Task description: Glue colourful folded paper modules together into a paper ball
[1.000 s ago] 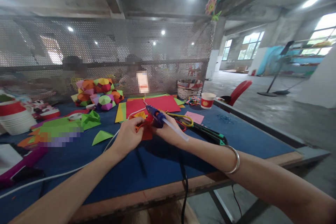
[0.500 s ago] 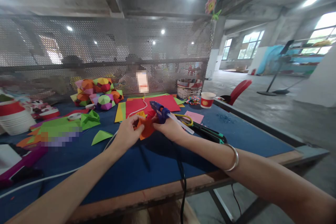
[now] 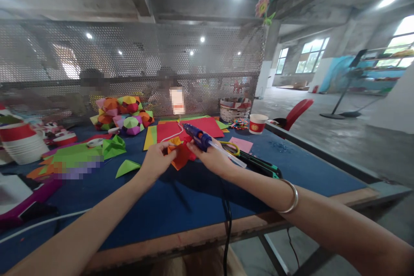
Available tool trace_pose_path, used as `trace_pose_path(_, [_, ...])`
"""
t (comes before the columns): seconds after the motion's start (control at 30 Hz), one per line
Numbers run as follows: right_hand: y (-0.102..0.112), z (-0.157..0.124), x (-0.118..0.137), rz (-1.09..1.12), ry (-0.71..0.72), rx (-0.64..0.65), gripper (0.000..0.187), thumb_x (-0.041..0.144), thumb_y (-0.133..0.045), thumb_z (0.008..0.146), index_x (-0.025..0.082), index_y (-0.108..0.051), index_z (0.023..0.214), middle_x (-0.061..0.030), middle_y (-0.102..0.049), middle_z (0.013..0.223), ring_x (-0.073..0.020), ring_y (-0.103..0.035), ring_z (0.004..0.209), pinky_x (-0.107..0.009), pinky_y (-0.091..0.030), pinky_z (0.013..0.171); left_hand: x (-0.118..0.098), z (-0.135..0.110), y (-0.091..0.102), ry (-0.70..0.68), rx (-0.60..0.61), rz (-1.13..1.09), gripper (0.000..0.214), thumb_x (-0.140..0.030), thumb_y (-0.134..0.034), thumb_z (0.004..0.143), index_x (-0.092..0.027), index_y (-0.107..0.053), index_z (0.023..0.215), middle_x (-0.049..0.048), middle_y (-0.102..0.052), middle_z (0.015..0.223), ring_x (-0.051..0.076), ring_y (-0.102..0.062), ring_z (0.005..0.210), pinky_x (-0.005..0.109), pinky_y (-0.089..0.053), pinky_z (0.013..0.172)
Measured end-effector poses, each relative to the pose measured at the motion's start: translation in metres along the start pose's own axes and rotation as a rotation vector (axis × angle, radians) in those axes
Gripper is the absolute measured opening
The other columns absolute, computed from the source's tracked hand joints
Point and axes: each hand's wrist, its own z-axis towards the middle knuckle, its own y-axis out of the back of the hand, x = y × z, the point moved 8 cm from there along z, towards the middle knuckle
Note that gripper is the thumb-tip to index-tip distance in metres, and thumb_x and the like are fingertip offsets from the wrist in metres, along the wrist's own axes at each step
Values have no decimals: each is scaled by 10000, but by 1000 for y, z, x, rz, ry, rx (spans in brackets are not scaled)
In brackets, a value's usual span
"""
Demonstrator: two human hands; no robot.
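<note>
My left hand (image 3: 158, 158) pinches a folded orange paper piece (image 3: 180, 157) above the blue table. My right hand (image 3: 211, 155) is closed around a blue hot glue gun (image 3: 198, 136), its nozzle pointing up and left and a clear glue stick (image 3: 228, 154) jutting from its back. Red folded paper (image 3: 191, 151) shows beside the orange piece, close to my right fingertips; whether they touch it is hard to tell. Behind the hands lie red paper sheets (image 3: 210, 126) over yellow and green ones.
Folded paper balls (image 3: 132, 124) stand at back left, near green paper (image 3: 77, 154) and stacked paper cups (image 3: 22, 142). A woven basket (image 3: 235, 109), a paper cup (image 3: 258, 123) and a black-green cutter (image 3: 261, 164) are on the right. A black cord (image 3: 229, 224) hangs over the front edge.
The view has shifted slightly. My right hand with the glue gun has moved a little away from my left, and more of the red paper shows between them. The orange paper stays in my left hand.
</note>
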Motion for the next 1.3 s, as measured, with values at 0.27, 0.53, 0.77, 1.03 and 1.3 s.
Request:
trace_pose_path(0.27, [-11,-4,0,-3,25,106,280,429,-695,910,194,-788,1030,-67,-800,977,-269,-732,957,-416,-576,924,17,8,18,108,-79,-169,262,-401,-804,617,-165,-751,719,24,-731,624,163,-645,553,253,-502,520])
trace_pose_path(0.53, [-14,-8,6,-101,73,107,211,392,-717,888,192,-782,870,-57,-777,817,-235,-705,780,-348,-571,747,12,6,23,144,-116,-171,173,-326,-762,634,-168,-740,702,33,-749,646,180,-687,599,287,-575,596])
trace_pose_path(0.77, [-16,-8,8,-122,122,114,187,380,-702,897,217,-774,838,-47,-764,798,-223,-689,752,-343,-566,734,12,8,23,88,-104,-154,197,-356,-766,627,-171,-754,694,38,-755,649,189,-690,610,287,-556,587])
trace_pose_path(1.03, [-15,-8,4,-166,99,103,209,388,-706,895,205,-766,814,-56,-757,786,-226,-683,741,-345,-557,722,16,9,19,74,-80,-164,256,-400,-785,610,-161,-756,698,34,-743,623,167,-660,571,265,-505,569])
trace_pose_path(1.3, [-15,-8,6,-171,103,116,215,395,-701,909,208,-780,840,-60,-761,795,-224,-683,740,-336,-551,712,11,7,21,68,-85,-147,223,-381,-791,623,-178,-750,704,25,-754,630,179,-676,569,268,-522,542])
